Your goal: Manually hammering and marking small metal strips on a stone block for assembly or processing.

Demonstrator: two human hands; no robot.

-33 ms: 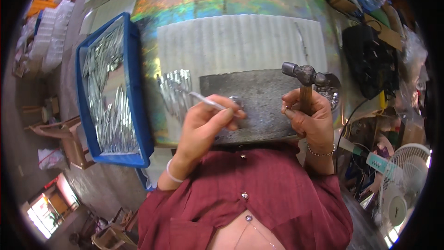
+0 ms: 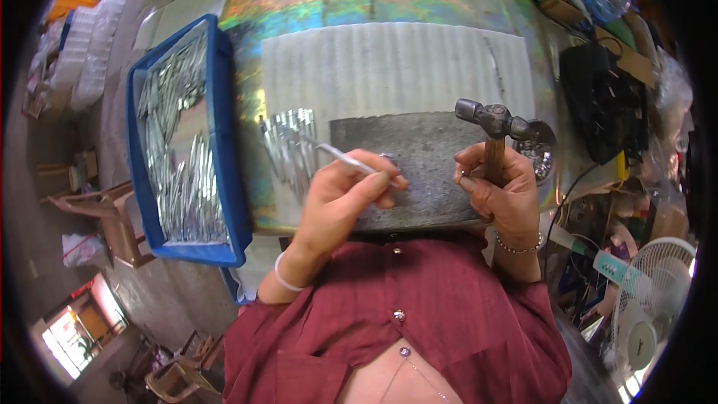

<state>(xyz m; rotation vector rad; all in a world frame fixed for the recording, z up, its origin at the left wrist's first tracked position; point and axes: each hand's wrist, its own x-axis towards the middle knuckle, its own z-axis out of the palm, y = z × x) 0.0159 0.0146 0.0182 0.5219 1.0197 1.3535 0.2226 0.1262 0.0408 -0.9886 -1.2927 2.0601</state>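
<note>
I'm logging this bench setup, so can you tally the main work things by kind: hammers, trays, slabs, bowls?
Hammer, in the right hand: 1
Blue tray of metal pieces: 1
Grey stone slab: 1
Small bowl of tiny bits: 1
Thin metal strip, in the left hand: 1
Total: 5

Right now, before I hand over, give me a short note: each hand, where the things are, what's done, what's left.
Left hand: pinches a thin metal strip, its tip on the dark stone slab.
Right hand: grips a hammer, head raised above the slab.
Supplies: loose strips piled left of the slab; blue tray full of strips; small bowl to the right.
Done or left: cannot tell.
</note>
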